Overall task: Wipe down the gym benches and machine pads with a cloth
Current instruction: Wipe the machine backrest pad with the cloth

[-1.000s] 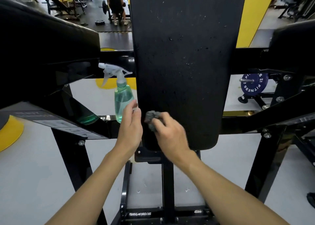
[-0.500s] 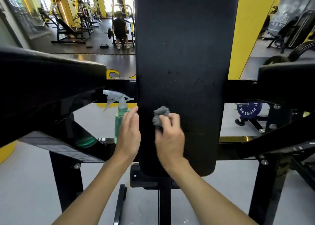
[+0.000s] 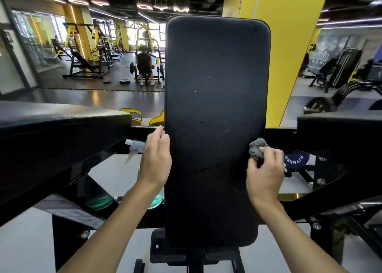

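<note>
Central pad (image 3: 217, 107): tall, black, upright, rounded corners, whole outline in view; the surface carries scattered pale specks and dull scuffed patches, and I cannot tell whether these are dirt or wear. Its mounting bracket (image 3: 165, 250) below is cut off by the bottom edge of view. Right hand (image 3: 265, 175): fingers curled round a bunched grey cloth (image 3: 257, 150), held against the pad's right edge at about mid-height; part of the cloth sticks out above the knuckles and the rest is buried in the grip, so its full size cannot be judged. Left hand (image 3: 156, 163): fingers straight and close together, lying along the pad's left edge with the fingertips touching it, holding nothing; the palm faces away from me. Spray bottle (image 3: 134, 148): mostly hidden behind the left hand and wrist; only the white trigger head shows to the left of the hand and a green translucent base below the wrist. What it stands on is covered by the forearm. Side pads, black, flank the central one: left side pad (image 3: 62, 123) and right side pad (image 3: 339, 123), both cut off by the view's edges. A blue weight plate (image 3: 295, 160) sits behind the right hand, lettering only partly readable. Far back, a seated person (image 3: 143, 62) is seen from behind at a yellow machine, small and blurred.
</note>
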